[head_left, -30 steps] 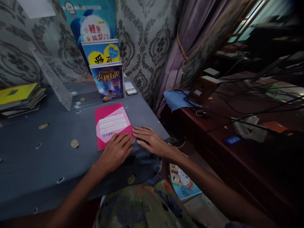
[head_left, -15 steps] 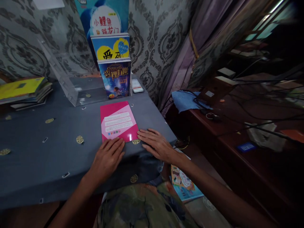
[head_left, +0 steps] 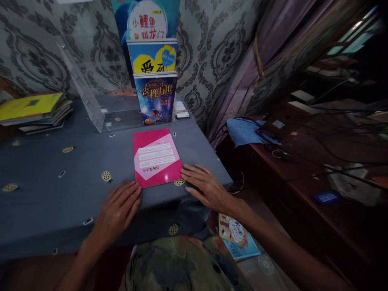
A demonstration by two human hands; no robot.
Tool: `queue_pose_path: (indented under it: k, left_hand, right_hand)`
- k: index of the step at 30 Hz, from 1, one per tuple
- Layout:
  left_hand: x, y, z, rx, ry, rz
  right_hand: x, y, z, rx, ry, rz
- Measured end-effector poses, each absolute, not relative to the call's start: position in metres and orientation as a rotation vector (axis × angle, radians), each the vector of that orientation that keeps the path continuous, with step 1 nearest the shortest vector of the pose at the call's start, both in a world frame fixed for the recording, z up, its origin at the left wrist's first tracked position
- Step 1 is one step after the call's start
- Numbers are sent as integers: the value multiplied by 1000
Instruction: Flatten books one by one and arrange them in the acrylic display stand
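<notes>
A pink book (head_left: 157, 158) lies flat on the grey cloth-covered table (head_left: 72, 178), its printed text upside down from where I sit. My left hand (head_left: 121, 200) rests on the cloth at the book's near left corner, fingers stretched out and the tips at its edge. On the other side, my right hand (head_left: 203, 182) lies with extended fingers, the tips touching the book's near right corner. Neither hand grips anything. Beyond the pink book, a dark blue book (head_left: 156, 99) stands upright in a clear acrylic rack (head_left: 98, 117).
Behind it in the rack stand a blue and yellow book (head_left: 153, 56) and a taller teal book (head_left: 145, 20). A stack of books (head_left: 39, 111) sits at the left. Right of the table is a dark red desk (head_left: 273, 165) with cables and a blue cloth (head_left: 242, 131). Books (head_left: 239, 238) lie low beside me.
My left hand has slid left from the book's near edge to its corner. My right hand stays at the right corner. The whole view has shifted slightly.
</notes>
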State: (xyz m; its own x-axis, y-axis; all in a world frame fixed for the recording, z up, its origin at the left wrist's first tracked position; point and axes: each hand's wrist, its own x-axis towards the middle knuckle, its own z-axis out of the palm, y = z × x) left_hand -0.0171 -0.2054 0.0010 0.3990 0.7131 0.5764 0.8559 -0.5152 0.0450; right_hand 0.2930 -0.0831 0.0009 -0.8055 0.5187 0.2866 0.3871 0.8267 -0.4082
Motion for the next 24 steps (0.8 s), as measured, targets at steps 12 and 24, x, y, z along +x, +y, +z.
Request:
queue_pose_path:
  k: [12,24]
  left_hand:
    - [-17,-200,4,-2402,-1401,-799]
    - [-20,-196,10,-2467,-1459,-889]
  right_hand:
    - [196,-77,27,-208,-2858,640]
    - [130,2,9,-101,-2883,509]
